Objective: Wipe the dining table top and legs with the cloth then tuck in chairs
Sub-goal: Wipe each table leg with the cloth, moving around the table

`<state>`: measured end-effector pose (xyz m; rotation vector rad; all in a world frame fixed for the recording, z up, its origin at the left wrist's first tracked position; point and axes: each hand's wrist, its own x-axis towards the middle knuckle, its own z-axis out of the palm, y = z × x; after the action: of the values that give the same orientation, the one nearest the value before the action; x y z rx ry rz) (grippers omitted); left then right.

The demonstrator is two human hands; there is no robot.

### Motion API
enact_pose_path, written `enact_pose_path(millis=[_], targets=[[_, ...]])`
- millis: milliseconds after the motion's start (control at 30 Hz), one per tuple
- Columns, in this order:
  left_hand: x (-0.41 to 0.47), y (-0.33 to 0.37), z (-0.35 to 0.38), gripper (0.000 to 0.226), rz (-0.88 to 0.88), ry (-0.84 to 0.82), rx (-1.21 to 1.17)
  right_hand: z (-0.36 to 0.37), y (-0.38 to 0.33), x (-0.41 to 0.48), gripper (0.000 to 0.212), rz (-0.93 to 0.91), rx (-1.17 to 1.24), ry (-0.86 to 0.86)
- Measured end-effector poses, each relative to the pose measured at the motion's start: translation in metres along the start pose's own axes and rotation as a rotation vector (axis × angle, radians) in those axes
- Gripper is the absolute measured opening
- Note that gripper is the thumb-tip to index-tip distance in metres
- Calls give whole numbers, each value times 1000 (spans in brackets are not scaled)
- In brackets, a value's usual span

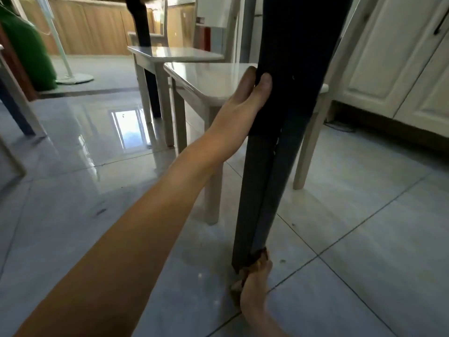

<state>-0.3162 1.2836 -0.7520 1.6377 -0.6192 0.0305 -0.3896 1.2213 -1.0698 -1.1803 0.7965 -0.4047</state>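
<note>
Left hand grips the table leg at mid-height with the thumb on the near face, apparently to steady it. Right hand pinches the cloth against the leg's foot, at its lower edge. A chair stands just behind the leg. Open floor lies on its near side.

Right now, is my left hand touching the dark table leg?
Touching. Head view shows the left hand gripping the table leg, thumb on its front face.
</note>
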Motion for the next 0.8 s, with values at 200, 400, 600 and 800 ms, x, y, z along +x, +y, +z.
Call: enact_pose_path(millis=[200,400,600,800], targets=[[1,-3,0,65,29,-7,36,29,-37,12,60,93,320,67],[3,-4,0,63,20,-10,25,53,-160,-20,48,-407,138,22],[1,2,2,23,75,13,-6,65,-271,-49,57,-865,58,-89],[0,4,3,15,79,14,-17,63,-260,-51,46,-1032,53,-50]])
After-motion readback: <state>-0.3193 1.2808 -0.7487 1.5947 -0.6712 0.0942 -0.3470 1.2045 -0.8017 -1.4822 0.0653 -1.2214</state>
